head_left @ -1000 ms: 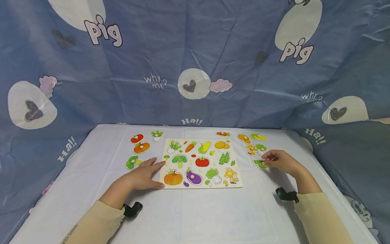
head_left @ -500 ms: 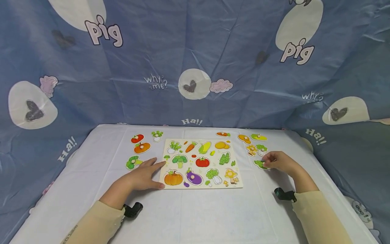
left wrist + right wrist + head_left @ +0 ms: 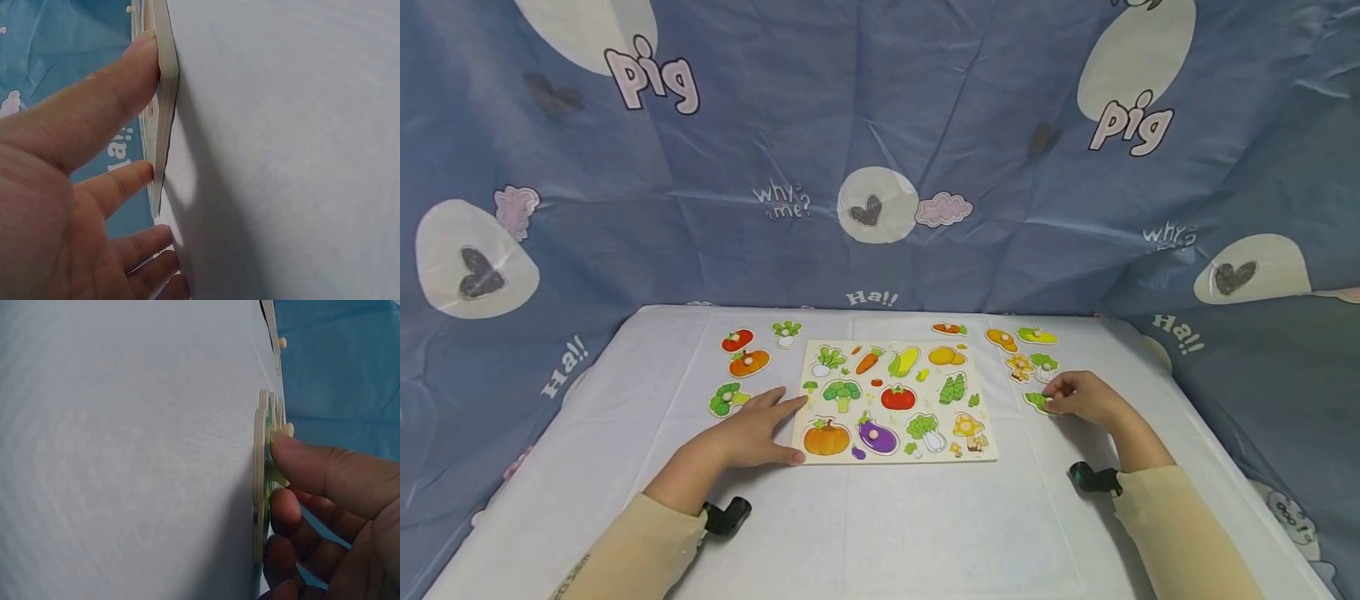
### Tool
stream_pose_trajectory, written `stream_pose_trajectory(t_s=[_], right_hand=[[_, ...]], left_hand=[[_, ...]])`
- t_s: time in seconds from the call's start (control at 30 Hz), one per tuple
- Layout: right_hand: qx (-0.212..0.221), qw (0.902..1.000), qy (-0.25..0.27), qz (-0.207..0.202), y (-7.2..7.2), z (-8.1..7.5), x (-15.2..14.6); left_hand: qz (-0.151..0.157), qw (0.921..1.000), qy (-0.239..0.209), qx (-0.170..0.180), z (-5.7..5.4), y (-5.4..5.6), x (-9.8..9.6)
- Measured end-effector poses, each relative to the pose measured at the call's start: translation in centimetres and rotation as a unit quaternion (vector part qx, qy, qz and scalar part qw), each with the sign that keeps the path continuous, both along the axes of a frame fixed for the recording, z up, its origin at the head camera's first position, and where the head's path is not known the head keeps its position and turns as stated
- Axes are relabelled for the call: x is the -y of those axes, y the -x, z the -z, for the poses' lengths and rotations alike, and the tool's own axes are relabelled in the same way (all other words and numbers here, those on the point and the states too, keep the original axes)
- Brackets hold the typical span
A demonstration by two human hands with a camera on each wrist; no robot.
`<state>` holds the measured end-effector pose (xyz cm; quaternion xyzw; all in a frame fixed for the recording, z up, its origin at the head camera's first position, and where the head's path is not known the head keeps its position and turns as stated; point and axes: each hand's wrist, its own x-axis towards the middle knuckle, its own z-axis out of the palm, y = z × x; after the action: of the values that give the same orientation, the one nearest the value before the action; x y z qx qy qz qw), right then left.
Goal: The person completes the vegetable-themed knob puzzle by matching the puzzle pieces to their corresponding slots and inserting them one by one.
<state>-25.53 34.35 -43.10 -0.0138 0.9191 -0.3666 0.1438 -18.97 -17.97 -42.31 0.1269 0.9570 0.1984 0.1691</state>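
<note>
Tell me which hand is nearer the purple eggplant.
Left. The left hand is left of the eggplant, touching the board at its left edge; the right hand is farther off, right of the board, pinching a green piece.

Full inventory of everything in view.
Printed puzzle board: 1, cream, centre.
Eggplant piece: 1, purple, in board.
Tomato, pumpkin, broccoli, turnip pieces: 4; red, orange, green, green-white; left.
Carrot piece: 1, orange, behind board.
Potato, corn, mushroom, cabbage pieces: 4; orange, yellow, yellow, green-white; right.
Pinched piece: 1, green, right.
Tabletop: 1, white, beneath.
Backdrop: 1, blue, behind.
Wrist cameras: 2, black, foreground.
Sleeves: 2, beige, foreground.
Left hand: 1, at board's edge.
Right hand: 1, at pinched piece.
</note>
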Motion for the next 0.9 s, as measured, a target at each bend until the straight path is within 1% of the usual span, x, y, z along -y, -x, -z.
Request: stream_pose_trajectory(t_s=[0.27, 0.47, 0.7, 0.9], right_hand=[[0.001, 0.9998, -0.019, 0.009, 0.0, -0.3, 0.3], [-0.007, 0.9994, -0.034, -0.001, -0.2, -0.4, 0.5], [-0.002, 0.9998, -0.022, -0.002, -0.3, -0.4, 0.6], [-0.016, 0.9995, -0.014, -0.025, -0.3, -0.8, 1.1]], left_hand=[[0.003, 1.0000, -0.001, -0.005, 0.0, 0.0, 0.0], [0.001, 1.0000, 0.001, -0.005, -0.1, 0.1, 0.0], [-0.001, 1.0000, -0.002, -0.003, 0.0, 0.0, 0.0], [0.000, 1.0000, 0.000, -0.008, 0.1, 0.0, 0.0]])
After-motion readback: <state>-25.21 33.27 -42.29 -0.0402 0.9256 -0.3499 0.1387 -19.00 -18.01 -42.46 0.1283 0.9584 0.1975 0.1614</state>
